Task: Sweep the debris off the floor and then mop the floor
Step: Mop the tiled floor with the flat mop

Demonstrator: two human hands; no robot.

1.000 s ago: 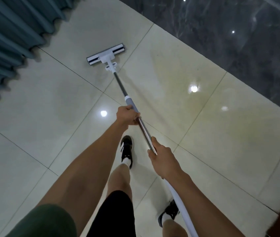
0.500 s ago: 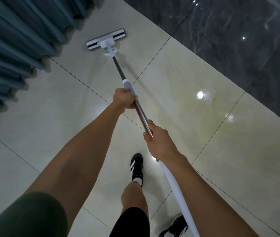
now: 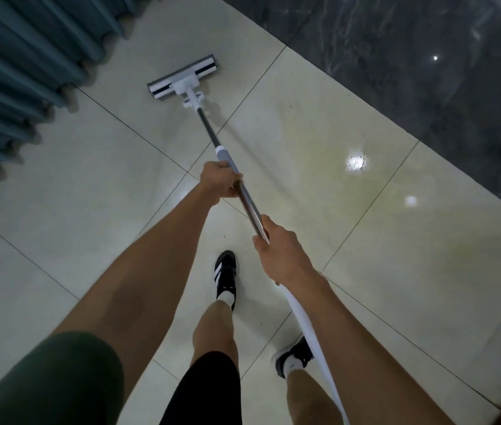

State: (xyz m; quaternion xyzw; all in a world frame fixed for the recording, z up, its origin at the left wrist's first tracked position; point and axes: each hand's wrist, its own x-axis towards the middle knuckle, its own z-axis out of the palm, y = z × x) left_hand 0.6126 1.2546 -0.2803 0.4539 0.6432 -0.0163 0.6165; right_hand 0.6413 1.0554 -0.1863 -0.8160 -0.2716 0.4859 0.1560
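Note:
A flat mop with a white head (image 3: 183, 78) lies on the glossy cream tile floor (image 3: 319, 210), ahead of me and near the curtain. Its pole (image 3: 209, 133) runs back toward me, dark near the head, then a grey collar, then shiny metal, then a white end beside my right leg. My left hand (image 3: 220, 184) grips the pole just below the grey collar. My right hand (image 3: 276, 250) grips it lower down, where the metal meets the white part. Wet streaks shine on the tiles to the right.
Teal pleated curtains (image 3: 22, 65) hang along the left, their hem close to the mop head. A dark marble strip (image 3: 411, 56) borders the tiles at the upper right. My feet in black shoes (image 3: 226, 276) stand just behind the hands.
Over the last second the mop head slid away from me toward the curtain and the dark strip. It now sits nearer the middle of the view, and my feet have stepped forward.

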